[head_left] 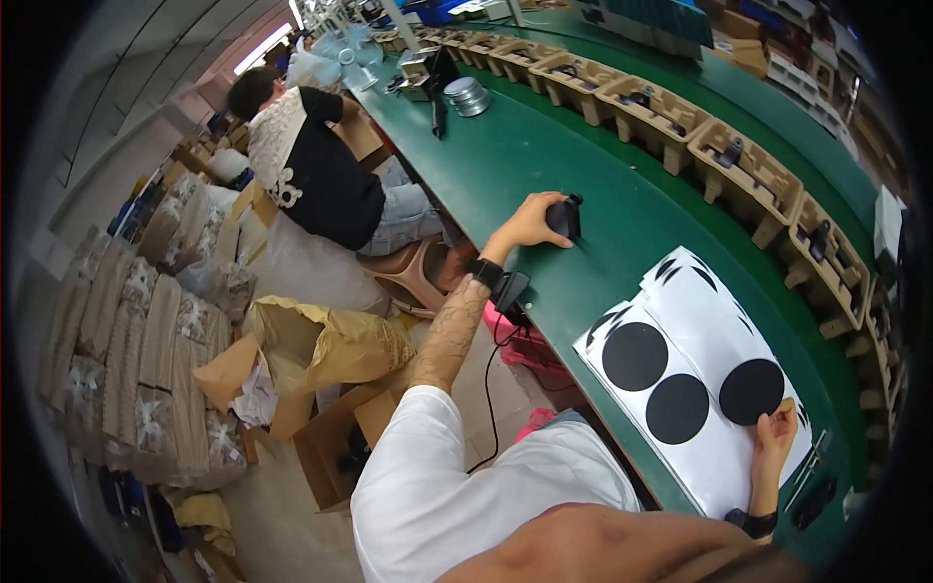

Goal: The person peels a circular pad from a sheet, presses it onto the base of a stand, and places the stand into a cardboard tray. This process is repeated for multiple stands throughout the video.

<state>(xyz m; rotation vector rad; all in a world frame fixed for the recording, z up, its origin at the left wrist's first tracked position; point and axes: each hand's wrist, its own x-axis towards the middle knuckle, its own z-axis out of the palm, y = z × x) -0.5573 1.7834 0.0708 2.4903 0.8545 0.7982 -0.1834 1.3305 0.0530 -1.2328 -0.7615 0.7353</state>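
My left hand (530, 222) is wrapped around a small black part (564, 220) standing on the green workbench; its exact kind is hard to make out. Over on the right, my right hand (775, 439) pinches the lower right edge of a round black disc (750, 391), which looks like a flat sticker. That disc is over a white sheet (700, 466). Two more black discs, one upper (635, 356) and one lower (677, 409), lie on the sheet to its left. Farther back, another white sheet (695, 291) carries partly visible black shapes.
A curving row of tan trays (661, 121) with black parts runs along the green workbench (486, 160). A silver round stack (466, 96) stands farther back. Beside my right wrist lie a thin metal tool (809, 466) and a black object (814, 503). A seated person (326, 165) works at left.
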